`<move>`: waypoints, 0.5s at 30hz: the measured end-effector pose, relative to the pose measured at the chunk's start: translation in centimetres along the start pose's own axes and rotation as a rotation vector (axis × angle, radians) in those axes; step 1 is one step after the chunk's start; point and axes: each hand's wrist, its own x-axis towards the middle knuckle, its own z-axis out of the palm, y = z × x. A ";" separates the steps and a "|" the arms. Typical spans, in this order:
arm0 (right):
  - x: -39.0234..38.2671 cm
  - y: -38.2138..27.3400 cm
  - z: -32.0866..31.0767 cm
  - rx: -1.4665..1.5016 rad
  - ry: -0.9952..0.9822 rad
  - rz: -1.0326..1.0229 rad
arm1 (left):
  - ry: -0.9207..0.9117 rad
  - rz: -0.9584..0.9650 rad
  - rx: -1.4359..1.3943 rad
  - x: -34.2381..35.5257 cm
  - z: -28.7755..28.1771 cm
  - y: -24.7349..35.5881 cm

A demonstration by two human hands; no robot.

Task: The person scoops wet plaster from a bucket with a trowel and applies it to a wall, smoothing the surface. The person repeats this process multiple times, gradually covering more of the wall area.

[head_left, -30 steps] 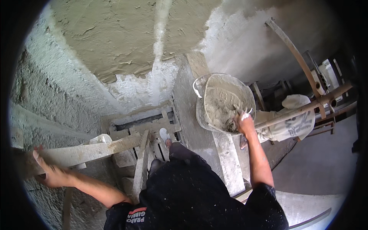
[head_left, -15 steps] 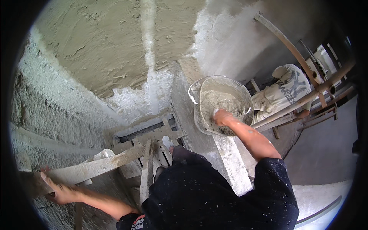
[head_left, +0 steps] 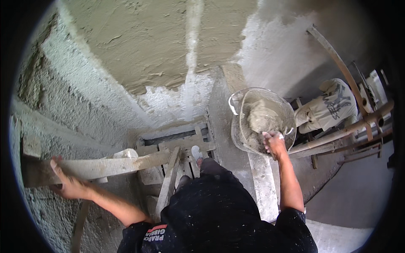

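Note:
My right hand is closed at the near right rim of a bucket, wrapped round the handle of what looks like a trowel. A rounded heap of wet grey mortar lies just beyond the fingers, inside the bucket, and covers the blade. The bucket is plastic, caked with mortar, and has a white handle at its left. Out at the far left, my left hand grips a wooden board, thumb on its near face and fingertips over the top edge.
Fresh mortar coats the wall ahead, split by a pale vertical strip. A grey plank lies under the bucket. Wooden slats are by my feet. At the right, a co-worker bends beyond a metal pole.
My right hand has drawn back toward the bucket's near rim, and a mortar heap now shows beyond it. My left hand stays on the board. The whole view has shifted.

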 end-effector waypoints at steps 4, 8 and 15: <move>-0.7 0.0 -1.6 -0.062 0.095 0.059 | 0.030 0.022 -0.035 0.2 -0.1 -0.7; -1.0 0.7 -2.7 -0.062 0.140 -0.046 | 0.045 -0.003 0.020 0.1 -0.3 -0.8; -1.7 -0.2 -3.4 -0.073 0.200 -0.074 | -0.051 0.062 -0.045 0.1 -0.4 -0.8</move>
